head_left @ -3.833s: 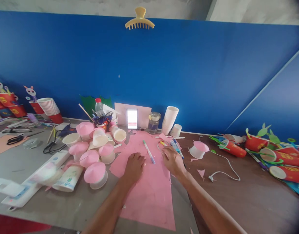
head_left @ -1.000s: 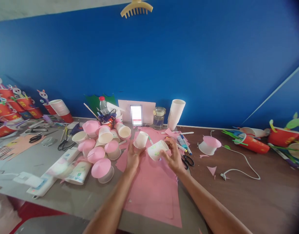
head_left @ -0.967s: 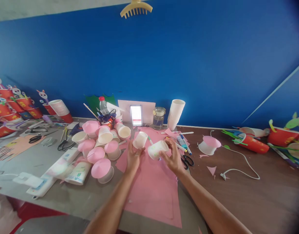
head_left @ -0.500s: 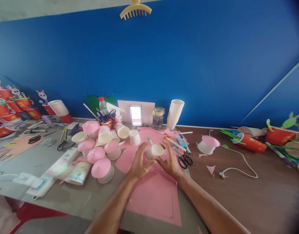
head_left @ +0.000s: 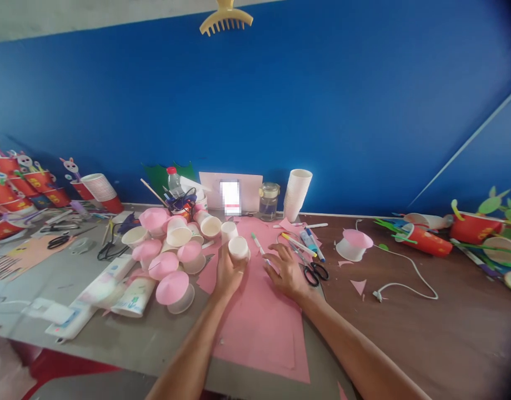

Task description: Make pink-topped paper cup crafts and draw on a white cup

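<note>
Blue wall [head_left: 255, 100] behind, pink-topped cups [head_left: 164, 265] and scissors [head_left: 315, 272] flank the held cup [head_left: 238, 248].

Smooth matt paper on the white cup [head_left: 239, 248], just off the middle towards seven, and flat matt pink sheets [head_left: 264, 339] down at six! Satin-smooth blue panel [head_left: 255, 111] up at twelve, glossy plastic claw clip [head_left: 226, 18] above. Plastic-handled scissors [head_left: 312, 267] at four; glossy plastic power strip [head_left: 68, 330] at eight.

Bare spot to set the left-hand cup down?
Pink paper between the forearms; brown tabletop nearer than the white cable. Crowded: left of the left hand, with pink-topped cups; beyond the right hand, with markers and scissors.
</note>
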`<state>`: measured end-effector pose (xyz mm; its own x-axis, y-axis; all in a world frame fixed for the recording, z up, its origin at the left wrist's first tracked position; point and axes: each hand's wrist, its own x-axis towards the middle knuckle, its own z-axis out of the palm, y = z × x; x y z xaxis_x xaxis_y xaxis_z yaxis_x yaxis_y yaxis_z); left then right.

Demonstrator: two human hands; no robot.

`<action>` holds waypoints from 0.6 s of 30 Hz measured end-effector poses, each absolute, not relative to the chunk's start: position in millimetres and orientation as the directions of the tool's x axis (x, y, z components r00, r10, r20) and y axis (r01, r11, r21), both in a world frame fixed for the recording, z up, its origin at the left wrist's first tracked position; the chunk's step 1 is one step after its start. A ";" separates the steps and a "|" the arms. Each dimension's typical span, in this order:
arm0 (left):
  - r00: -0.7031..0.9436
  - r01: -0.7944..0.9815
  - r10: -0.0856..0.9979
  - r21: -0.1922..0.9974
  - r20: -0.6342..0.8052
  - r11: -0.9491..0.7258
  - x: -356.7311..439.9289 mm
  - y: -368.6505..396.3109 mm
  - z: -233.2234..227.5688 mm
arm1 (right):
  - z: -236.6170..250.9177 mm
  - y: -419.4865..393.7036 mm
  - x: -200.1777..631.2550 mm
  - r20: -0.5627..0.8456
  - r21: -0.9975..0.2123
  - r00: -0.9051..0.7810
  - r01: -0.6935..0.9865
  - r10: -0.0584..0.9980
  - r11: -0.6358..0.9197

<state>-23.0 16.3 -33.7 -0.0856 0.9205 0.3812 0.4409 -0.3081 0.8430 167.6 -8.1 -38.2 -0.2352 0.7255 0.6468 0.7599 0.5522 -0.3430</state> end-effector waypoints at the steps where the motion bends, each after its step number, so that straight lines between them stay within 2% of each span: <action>1: -0.113 0.477 0.917 0.830 0.383 -0.288 -24.5 18.6 -36.7 | -40.8 -7.1 166.7 0.618 -0.318 -0.252 0.786 0.744 0.530; 6: -0.144 0.541 0.911 0.802 0.386 -0.254 -28.9 28.0 -51.3 | -48.8 -5.9 162.5 0.517 -0.277 -0.273 0.843 0.811 0.461; 13: -0.147 0.630 0.889 0.734 0.434 -0.255 -32.0 33.1 -57.5 | -43.3 -7.9 165.1 0.363 -0.196 -0.138 0.955 0.921 0.221; 18: -0.185 0.689 0.802 0.657 0.568 -0.306 -28.8 23.8 -48.8 | -43.9 -8.5 166.9 0.395 -0.146 -0.119 0.971 0.911 0.190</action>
<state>-28.8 23.8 -48.8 -0.1851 0.8022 0.5676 0.6892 -0.3058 0.6569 166.9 -8.5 -43.9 -0.1190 0.9110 0.3948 0.9709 0.1899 -0.1456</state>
